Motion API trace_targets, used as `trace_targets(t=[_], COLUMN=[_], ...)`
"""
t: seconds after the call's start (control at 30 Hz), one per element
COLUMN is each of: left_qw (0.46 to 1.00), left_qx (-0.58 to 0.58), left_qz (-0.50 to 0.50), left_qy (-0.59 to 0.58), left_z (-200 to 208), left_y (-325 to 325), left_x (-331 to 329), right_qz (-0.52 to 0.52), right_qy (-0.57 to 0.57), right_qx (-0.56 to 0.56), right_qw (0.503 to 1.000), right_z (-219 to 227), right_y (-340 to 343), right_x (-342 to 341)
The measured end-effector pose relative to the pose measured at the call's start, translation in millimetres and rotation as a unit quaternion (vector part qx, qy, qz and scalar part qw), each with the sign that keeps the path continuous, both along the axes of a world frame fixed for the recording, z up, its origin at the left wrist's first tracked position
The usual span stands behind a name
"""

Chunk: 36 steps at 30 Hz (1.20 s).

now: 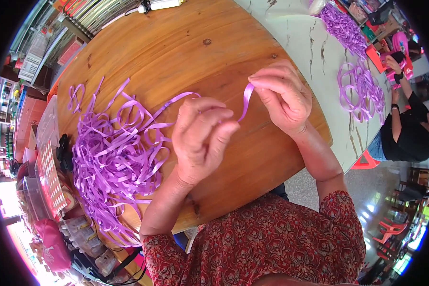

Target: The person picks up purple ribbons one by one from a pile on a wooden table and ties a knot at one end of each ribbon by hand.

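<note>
My right hand [286, 97] pinches a narrow purple ribbon [247, 101] between thumb and fingertips, above the wooden table. From there the ribbon curves down toward my left hand [200, 136], whose fingers are curled round it; the exact grip is partly hidden behind the fingers. Past the left hand, a purple strip runs on toward a large tangled heap of purple ribbons [117, 157] on the table's left side. A small knot or join [167, 105] shows on that strip.
The wooden table [176, 52] has a curved edge. Beside it on the right, a white marbled table [295, 35] bears more purple ribbons [360, 90]. Another person in black [410, 136] works there. Boxes and a pink pouch [55, 245] crowd the left.
</note>
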<state>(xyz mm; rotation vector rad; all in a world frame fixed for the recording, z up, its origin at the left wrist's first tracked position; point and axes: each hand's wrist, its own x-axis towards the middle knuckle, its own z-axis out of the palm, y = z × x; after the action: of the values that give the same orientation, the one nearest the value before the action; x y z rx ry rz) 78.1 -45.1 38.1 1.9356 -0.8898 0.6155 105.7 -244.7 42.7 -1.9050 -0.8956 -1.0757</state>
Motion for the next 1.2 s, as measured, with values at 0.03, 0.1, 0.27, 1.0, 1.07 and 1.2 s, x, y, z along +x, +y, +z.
trace_targets(t=[0.03, 0.1, 0.27, 1.0, 1.07, 1.2], left_qw=[0.995, 0.986, 0.853, 0.923, 0.916, 0.903], left_qx=[-0.083, -0.117, -0.264, -0.164, -0.181, -0.208], left_qz=[-0.012, -0.007, -0.150, -0.059, -0.061, -0.070], left_qy=[0.062, 0.117, 0.424, 0.344, 0.352, 0.370], left_z=[-1, -4, 0, -15, -17, -18], left_y=[2, 0, -7, 2, 3, 5], left_x=[0, -1, -6, 6, 7, 8], right_qz=[0.005, 0.017, 0.042, 0.056, 0.073, 0.071], right_qy=[0.003, 0.014, 0.020, 0.111, 0.144, 0.133], right_qx=[0.002, 0.005, -0.013, -0.148, -0.137, -0.132], right_qw=[1.000, 1.000, 0.999, 0.981, 0.977, 0.980], right_z=[1, -1, -1, -4, -9, -4], right_y=[1, 4, 7, 10, 11, 10], right_x=[-1, -4, -6, -2, -2, -3])
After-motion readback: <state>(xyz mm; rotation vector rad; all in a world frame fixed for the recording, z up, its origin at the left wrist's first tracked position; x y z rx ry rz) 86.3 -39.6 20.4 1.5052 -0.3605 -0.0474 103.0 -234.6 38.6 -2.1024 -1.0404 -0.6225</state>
